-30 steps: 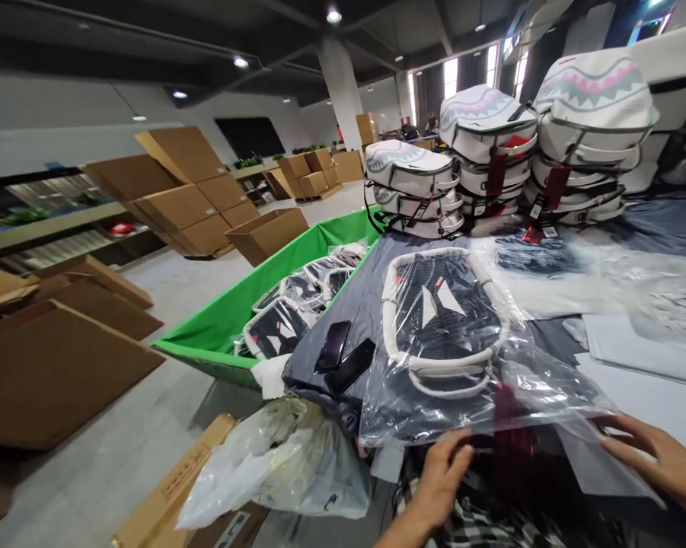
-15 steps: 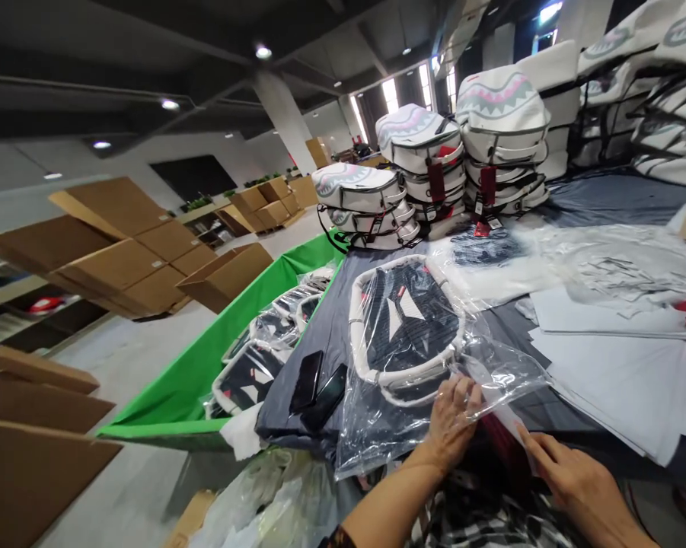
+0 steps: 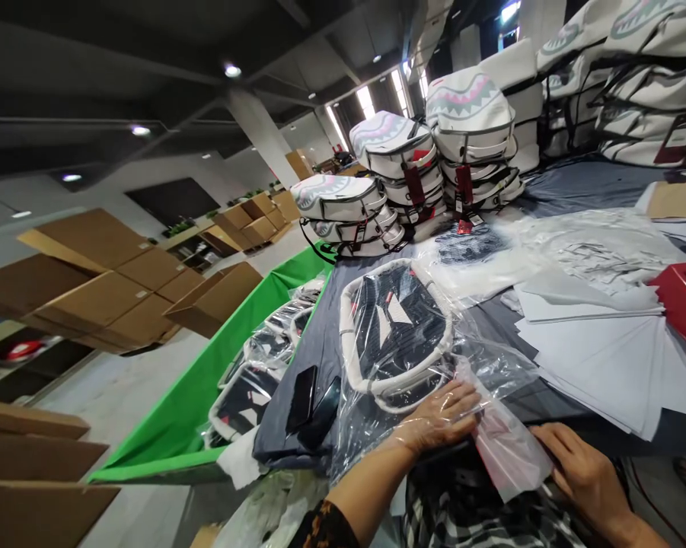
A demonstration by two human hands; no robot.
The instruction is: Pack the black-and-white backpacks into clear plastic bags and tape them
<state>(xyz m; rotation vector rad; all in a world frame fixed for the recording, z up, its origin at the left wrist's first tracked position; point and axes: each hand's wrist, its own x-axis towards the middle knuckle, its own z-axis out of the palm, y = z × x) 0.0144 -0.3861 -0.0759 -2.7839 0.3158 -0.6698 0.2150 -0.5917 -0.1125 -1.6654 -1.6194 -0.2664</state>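
A white-rimmed backpack with a dark mesh back panel lies in a clear plastic bag at the table's front edge. My left hand is at the near end of this bag, its fingers together over the plastic and its thumb hidden. From beside its fingertips a frosted white sleeve, with something red showing through, hangs down over the edge. My right hand pinches the right side of that sleeve between thumb and fingers.
Two phones lie left of the bag. A green bin with bagged backpacks stands to the left. White sheets and a red box are at right. Stacked backpacks line the back; cardboard boxes stand far left.
My left hand has flattened and shifted slightly left. The frosted sleeve now shows more broadly between my hands, and my right hand still holds its side. The view has turned right.
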